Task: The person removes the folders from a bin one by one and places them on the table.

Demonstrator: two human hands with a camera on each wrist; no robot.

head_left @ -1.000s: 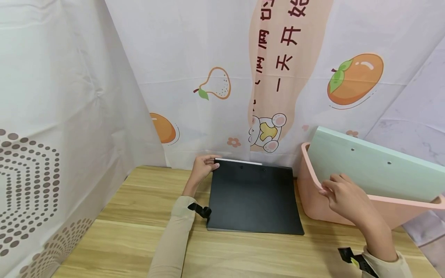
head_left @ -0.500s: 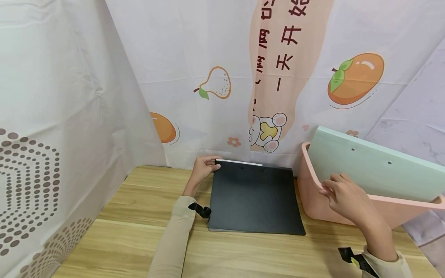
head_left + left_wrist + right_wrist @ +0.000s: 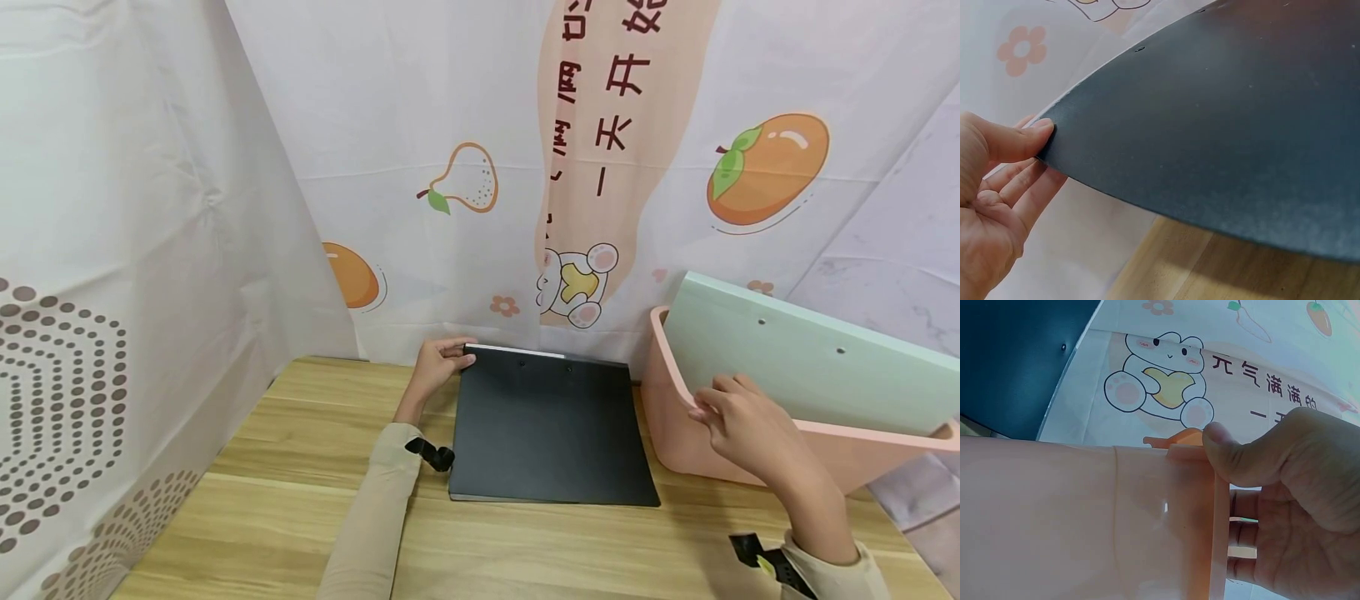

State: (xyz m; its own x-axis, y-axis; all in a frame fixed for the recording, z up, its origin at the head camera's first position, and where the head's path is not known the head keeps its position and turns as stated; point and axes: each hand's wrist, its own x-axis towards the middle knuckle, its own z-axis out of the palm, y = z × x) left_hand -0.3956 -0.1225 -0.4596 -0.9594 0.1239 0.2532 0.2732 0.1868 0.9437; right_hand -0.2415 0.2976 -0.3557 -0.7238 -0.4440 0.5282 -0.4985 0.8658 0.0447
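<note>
Standing at the table's (image 3: 300, 483) back-right corner, there's the pink bin (image 3: 666, 429), with the black folder (image 3: 551, 433) by the back edge! Right hand (image 3: 750, 427) grips the bin's rim, left hand (image 3: 438, 365) pinches the folder's corner: steady pressure should prevent slipping.

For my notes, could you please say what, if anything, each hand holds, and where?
The left hand pinches the black folder by its far-left corner; the right hand grips the pink bin's rim.

A tabletop closed in by hangings: a wood-grain table (image 3: 247, 517) meets a white sheet (image 3: 390, 100) printed with fruit (image 3: 795, 167) and Chinese lettering (image 3: 626, 77), beside a dotted sheet (image 3: 150, 208). Home or office, the covered surroundings leave unclear.
</note>
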